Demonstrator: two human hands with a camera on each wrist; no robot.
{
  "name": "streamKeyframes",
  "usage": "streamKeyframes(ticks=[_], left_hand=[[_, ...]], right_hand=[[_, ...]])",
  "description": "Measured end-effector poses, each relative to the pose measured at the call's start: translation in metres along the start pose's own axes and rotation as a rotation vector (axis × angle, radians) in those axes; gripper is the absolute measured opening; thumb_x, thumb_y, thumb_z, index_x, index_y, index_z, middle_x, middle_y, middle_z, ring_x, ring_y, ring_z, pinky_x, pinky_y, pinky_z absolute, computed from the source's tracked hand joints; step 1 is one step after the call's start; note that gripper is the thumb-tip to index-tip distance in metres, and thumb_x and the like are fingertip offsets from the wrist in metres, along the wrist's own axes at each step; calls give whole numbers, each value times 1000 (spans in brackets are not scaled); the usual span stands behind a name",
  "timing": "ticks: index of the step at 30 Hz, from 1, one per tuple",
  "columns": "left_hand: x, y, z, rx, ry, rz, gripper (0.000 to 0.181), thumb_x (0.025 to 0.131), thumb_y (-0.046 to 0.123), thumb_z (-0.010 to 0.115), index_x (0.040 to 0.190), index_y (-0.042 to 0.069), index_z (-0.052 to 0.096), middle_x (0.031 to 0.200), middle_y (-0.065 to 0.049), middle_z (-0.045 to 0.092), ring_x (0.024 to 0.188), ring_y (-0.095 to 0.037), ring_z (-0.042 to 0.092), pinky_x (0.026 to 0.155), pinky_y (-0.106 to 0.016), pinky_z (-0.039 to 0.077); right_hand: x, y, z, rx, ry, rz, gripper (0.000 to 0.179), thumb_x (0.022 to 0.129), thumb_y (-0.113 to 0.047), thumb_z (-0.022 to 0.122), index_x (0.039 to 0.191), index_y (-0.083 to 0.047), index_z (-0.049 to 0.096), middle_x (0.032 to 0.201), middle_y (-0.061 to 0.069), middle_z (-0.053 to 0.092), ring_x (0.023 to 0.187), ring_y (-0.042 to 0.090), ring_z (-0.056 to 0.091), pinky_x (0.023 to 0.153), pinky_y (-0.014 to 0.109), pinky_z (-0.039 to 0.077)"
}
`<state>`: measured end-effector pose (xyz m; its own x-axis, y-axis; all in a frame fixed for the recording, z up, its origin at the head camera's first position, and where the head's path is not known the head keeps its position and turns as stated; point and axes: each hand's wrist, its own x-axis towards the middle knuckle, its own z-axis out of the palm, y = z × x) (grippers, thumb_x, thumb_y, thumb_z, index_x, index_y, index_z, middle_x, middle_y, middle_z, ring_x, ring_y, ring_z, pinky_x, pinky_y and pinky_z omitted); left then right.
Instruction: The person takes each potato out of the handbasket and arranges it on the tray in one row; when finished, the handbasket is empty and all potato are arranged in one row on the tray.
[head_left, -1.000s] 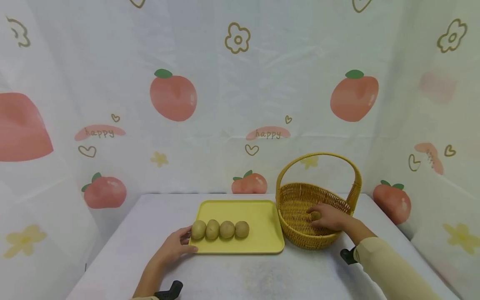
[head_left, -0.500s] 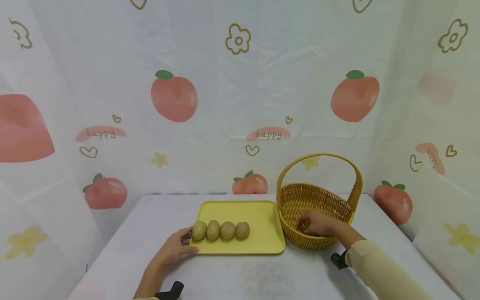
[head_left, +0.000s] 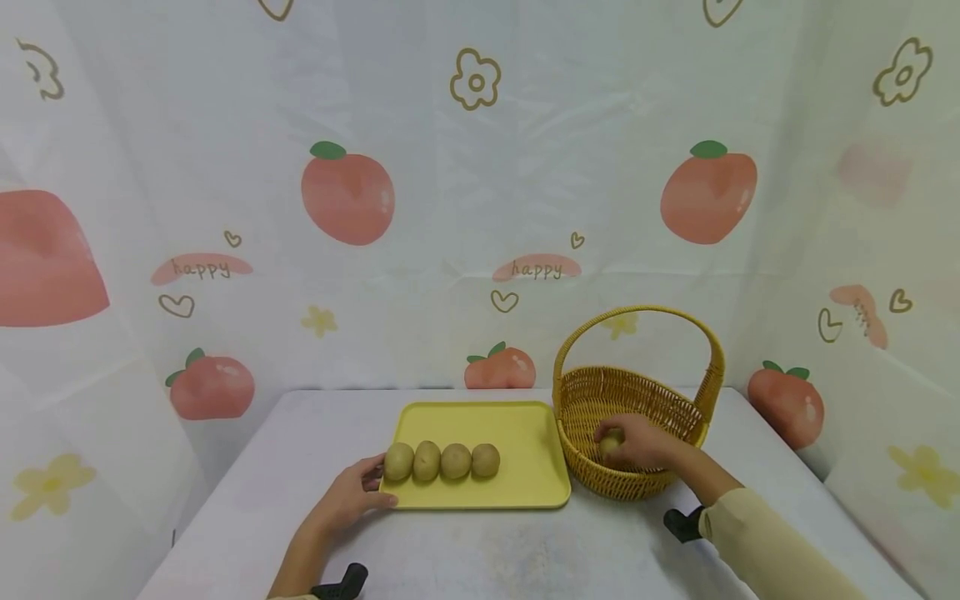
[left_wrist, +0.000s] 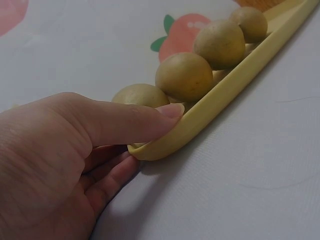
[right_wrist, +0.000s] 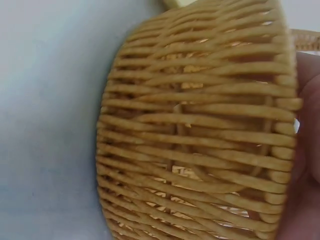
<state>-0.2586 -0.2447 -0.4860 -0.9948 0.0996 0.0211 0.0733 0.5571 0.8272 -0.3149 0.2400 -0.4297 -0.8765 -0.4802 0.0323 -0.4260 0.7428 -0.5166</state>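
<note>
Several round, tan potatoes (head_left: 456, 461) stand in a row on the left part of a yellow tray (head_left: 527, 450). My left hand (head_left: 349, 497) grips that tray's near left corner; in the left wrist view the thumb lies over the rim (left_wrist: 175, 142) and the fingers are beneath it. Inside the wicker basket (head_left: 588, 467), my right hand (head_left: 643, 442) holds another potato (head_left: 611, 442) low near the basket floor. The right wrist view is mostly filled by the basket's woven side (right_wrist: 200, 120), which hides the held potato; part of the hand (right_wrist: 310, 145) shows beyond the rim.
The basket stands right beside the tray's right end, its tall arched handle (head_left: 637, 308) rising over the opening. Both rest on a white-covered table (head_left: 480, 550). A fruit-printed curtain (head_left: 480, 183) hangs behind and at both sides.
Inside the basket my right hand has shifted left, dipped, then risen slightly, with the potato showing again between its fingers. My left hand, the tray and its potatoes have stayed put.
</note>
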Motion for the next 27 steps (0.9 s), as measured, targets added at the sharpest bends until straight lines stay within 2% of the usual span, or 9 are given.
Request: streamKeyframes(ticks=[4, 7, 12, 20, 27], left_hand=[[1, -1, 1, 4, 6, -17, 83, 69, 12, 86, 138, -8, 46, 124, -19, 60, 109, -36, 60, 96, -48, 49], [1, -3, 1, 1, 8, -25, 83, 69, 13, 87, 139, -7, 46, 125, -18, 60, 109, -35, 60, 97, -48, 49], [2, -4, 1, 9, 10, -22, 83, 69, 13, 87, 139, -7, 46, 125, -19, 60, 109, -35, 60, 96, -48, 49], [1, -2, 0, 21, 6, -2, 84, 69, 13, 87, 138, -9, 46, 125, -22, 59, 108, -37, 61, 96, -48, 49], [2, -3, 1, 20, 7, -24, 84, 69, 14, 87, 139, -7, 46, 127, -21, 59, 109, -35, 61, 96, -48, 49]], right_hand=[[-8, -6, -3, 20, 64, -29, 25, 78, -7, 75, 102, -14, 68, 103, 2, 62, 87, 20, 52, 69, 34, 44], [-14, -14, -5, 67, 120, -20, 27, 79, -8, 75, 104, -13, 67, 105, 4, 62, 90, 20, 53, 71, 35, 47], [-21, -27, -4, 119, 213, -21, 37, 79, -16, 80, 113, -11, 66, 112, 8, 62, 90, 21, 55, 69, 32, 49], [-25, -47, 8, 157, 401, -96, 49, 77, -17, 83, 121, -8, 63, 116, 11, 60, 92, 23, 57, 69, 33, 53], [-21, -65, 18, 243, 511, -199, 53, 76, -12, 84, 123, -6, 61, 117, 9, 59, 93, 24, 58, 72, 31, 57]])
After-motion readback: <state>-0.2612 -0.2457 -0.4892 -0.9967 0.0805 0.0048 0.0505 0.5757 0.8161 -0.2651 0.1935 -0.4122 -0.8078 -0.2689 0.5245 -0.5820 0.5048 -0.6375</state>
